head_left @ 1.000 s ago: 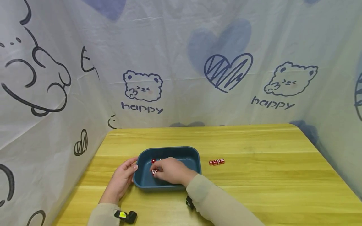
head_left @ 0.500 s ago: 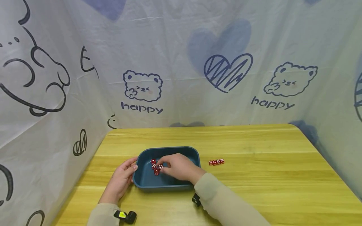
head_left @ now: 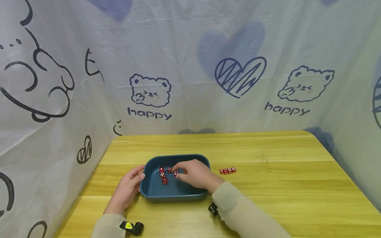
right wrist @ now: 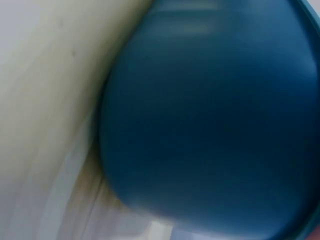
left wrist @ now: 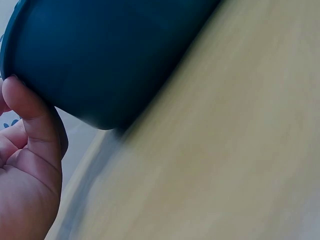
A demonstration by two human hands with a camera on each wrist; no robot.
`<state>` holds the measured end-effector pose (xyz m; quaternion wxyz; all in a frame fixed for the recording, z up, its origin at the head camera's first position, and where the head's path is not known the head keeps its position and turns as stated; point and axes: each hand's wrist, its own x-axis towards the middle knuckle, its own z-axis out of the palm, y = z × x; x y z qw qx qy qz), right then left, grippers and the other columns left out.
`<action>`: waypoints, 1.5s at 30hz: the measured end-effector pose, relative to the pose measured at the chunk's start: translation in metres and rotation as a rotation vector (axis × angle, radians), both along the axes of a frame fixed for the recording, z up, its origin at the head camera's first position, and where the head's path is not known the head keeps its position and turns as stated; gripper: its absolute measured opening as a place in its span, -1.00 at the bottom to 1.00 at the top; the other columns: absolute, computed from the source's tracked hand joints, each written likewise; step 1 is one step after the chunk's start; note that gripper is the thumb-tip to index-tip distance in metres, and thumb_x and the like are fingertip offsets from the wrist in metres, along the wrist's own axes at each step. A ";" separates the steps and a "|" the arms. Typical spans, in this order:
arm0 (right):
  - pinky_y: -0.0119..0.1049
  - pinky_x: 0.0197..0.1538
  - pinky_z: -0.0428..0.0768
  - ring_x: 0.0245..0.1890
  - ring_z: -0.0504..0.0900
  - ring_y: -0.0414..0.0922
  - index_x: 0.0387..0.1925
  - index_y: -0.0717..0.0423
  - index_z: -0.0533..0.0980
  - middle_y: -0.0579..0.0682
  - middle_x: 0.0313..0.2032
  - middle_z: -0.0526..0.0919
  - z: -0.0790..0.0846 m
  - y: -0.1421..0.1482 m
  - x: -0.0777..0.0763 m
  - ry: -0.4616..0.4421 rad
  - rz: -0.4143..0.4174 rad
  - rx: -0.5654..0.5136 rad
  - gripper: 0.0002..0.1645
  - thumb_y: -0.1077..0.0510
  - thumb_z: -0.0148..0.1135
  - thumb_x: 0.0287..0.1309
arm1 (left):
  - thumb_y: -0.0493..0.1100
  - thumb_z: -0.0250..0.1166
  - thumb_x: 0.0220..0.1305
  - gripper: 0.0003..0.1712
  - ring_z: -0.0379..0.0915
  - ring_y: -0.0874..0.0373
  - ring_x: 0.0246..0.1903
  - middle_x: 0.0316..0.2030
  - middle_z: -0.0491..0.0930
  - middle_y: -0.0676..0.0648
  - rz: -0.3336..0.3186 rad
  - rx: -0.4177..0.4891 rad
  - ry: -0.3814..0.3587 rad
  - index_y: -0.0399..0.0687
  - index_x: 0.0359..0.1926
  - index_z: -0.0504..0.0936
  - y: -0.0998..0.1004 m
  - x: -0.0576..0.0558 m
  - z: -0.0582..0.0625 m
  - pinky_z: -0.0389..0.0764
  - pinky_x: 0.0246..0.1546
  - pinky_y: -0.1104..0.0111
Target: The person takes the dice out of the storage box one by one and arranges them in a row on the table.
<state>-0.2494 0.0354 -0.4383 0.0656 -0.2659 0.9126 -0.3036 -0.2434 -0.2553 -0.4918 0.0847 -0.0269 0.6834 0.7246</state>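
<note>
A dark blue rectangular tub (head_left: pixel 175 198) sits on the table. My left hand (head_left: pixel 128 186) holds its left end, with the thumb at the rim; the left wrist view shows that bent thumb (left wrist: pixel 30 107) against the tub's wall (left wrist: pixel 110 60). Inside the tub, my right hand (head_left: pixel 193 173) pinches a red die (head_left: pixel 176 173) with white pips between thumb and forefinger. Just left of it lies another red die (head_left: pixel 169 170). Farther left, a short line of red dice (head_left: pixel 162 175) runs front to back. The tub's outer wall (right wrist: pixel 200 120) fills most of the right wrist view.
A row of several red dice (head_left: pixel 227 170) lies on the wooden table (head_left: pixel 282 185), right of the tub. A pale curtain (head_left: pixel 190 109) with printed bears and hearts hangs behind and along both sides.
My right hand has moved rightward inside the tub, away from the line of dice, and now pinches a die apart from them. My left hand stays on the tub's end.
</note>
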 end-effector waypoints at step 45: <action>-0.35 -0.54 0.34 -0.65 0.32 -0.22 0.16 -0.25 0.64 -0.17 -0.64 0.40 -0.003 0.085 -0.002 0.047 -0.163 -0.105 -0.66 -0.01 0.28 0.38 | -0.26 0.13 0.53 -0.49 0.39 0.20 -0.47 -0.12 0.40 -0.13 -0.001 0.004 -0.007 -0.26 0.42 0.34 -0.003 -0.002 -0.005 0.48 -0.51 0.46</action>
